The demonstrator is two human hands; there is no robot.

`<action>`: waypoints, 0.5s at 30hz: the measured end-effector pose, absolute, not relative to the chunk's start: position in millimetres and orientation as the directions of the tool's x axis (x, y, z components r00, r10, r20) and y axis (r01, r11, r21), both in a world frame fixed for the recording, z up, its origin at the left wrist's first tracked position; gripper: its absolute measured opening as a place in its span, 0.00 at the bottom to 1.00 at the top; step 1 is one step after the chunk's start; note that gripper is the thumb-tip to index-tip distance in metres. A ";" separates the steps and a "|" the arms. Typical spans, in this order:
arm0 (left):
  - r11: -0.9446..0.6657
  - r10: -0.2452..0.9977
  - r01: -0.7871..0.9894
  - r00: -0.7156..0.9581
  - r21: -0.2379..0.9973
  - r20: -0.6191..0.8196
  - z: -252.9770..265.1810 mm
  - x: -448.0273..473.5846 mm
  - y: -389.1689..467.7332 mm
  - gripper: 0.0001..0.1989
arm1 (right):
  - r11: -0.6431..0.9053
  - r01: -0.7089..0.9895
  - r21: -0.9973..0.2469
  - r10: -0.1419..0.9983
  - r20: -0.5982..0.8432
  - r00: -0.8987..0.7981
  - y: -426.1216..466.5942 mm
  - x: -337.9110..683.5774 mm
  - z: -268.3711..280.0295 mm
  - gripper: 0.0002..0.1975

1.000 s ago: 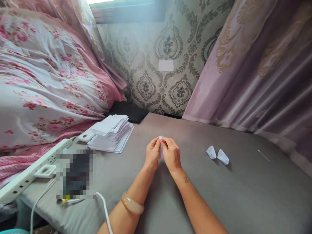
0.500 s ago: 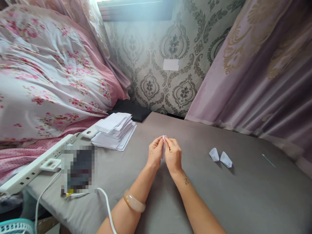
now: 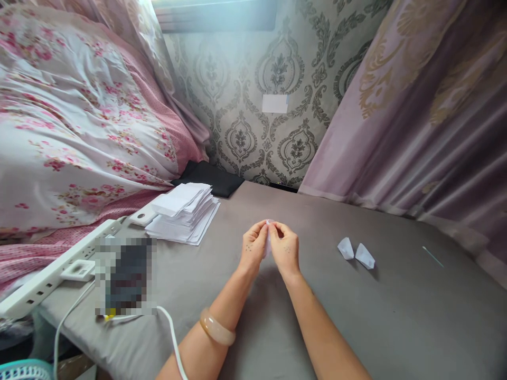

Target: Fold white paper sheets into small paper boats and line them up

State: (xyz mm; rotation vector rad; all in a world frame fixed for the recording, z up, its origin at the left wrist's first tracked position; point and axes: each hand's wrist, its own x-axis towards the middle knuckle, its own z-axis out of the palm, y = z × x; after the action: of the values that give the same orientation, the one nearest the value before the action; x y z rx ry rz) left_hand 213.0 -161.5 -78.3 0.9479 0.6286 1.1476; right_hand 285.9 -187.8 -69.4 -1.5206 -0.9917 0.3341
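Observation:
Above the middle of the grey-covered table [image 3: 253, 327], my left hand [image 3: 253, 244] and my right hand [image 3: 284, 248] meet at their fingertips. Both pinch the top of a small piece of white paper [image 3: 268, 248], which hangs partly hidden between the palms. How it is folded I cannot make out. To the right lie two folded white paper pieces [image 3: 365, 256], side by side with a narrow gap. A stack of white paper sheets [image 3: 184, 211] sits left of my hands.
A white power strip [image 3: 59, 269] with plugs runs along the left edge. Near it are a blurred dark object [image 3: 129, 277] and a white cable [image 3: 172, 330]. A thin swab-like stick [image 3: 433, 256] lies far right. Behind the paper stack is a flat black item [image 3: 216, 178].
My right hand has turned slightly, with its thumb now against the top of the paper beside my left thumb. The view has shifted a little; the other things stay put.

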 end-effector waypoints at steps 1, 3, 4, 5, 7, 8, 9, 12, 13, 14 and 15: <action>0.117 0.948 -0.472 0.316 0.874 0.044 -78.2 213.0 -161.7 0.16 | 0.087 0.376 -0.923 0.742 0.312 0.594 -187.6 286.6 -69.5 0.13; 0.131 0.946 -0.481 0.322 0.867 0.036 -77.8 212.9 -162.0 0.17 | 0.065 0.375 -0.925 0.747 0.295 0.596 -187.9 287.5 -68.7 0.14; 0.139 0.945 -0.489 0.325 0.861 0.032 -77.4 212.8 -162.2 0.17 | 0.049 0.386 -0.921 0.746 0.291 0.599 -188.3 287.8 -67.6 0.14; 0.148 0.944 -0.499 0.329 0.854 0.028 -76.9 212.7 -162.4 0.17 | 0.029 0.403 -0.915 0.745 0.289 0.601 -189.0 287.9 -66.0 0.14; 0.163 0.941 -0.519 0.336 0.839 0.025 -75.7 212.7 -162.9 0.17 | -0.008 0.448 -0.894 0.742 0.295 0.602 -191.0 287.7 -61.9 0.14; 0.168 0.939 -0.529 0.342 0.832 0.027 -74.9 212.8 -163.2 0.16 | -0.024 0.478 -0.878 0.741 0.305 0.598 -192.1 287.4 -59.7 0.14; 0.174 0.937 -0.541 0.347 0.823 0.030 -74.2 212.8 -163.5 0.16 | -0.036 0.510 -0.860 0.740 0.320 0.592 -193.3 286.9 -57.5 0.13; 0.197 0.933 -0.578 0.358 0.792 0.030 -73.0 212.6 -163.5 0.15 | -0.067 0.597 -0.800 0.729 0.369 0.576 -196.5 284.5 -52.6 0.12; 0.207 0.933 -0.587 0.359 0.782 0.022 -73.1 212.3 -163.0 0.15 | -0.069 0.613 -0.787 0.729 0.380 0.569 -197.3 283.6 -51.7 0.12; 0.218 0.934 -0.593 0.357 0.775 0.011 -73.4 211.8 -162.3 0.15 | -0.064 0.622 -0.780 0.732 0.387 0.561 -197.9 282.7 -51.1 0.11; 0.228 0.936 -0.598 0.353 0.769 -0.002 -73.9 211.2 -161.3 0.14 | -0.056 0.626 -0.778 0.737 0.391 0.551 -198.2 281.9 -50.7 0.10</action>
State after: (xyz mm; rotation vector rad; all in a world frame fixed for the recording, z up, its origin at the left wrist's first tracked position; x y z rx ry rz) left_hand 211.2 -161.3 -73.9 0.7632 0.5305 1.1264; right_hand 281.9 -198.2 -50.7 -1.7512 -1.1376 0.1346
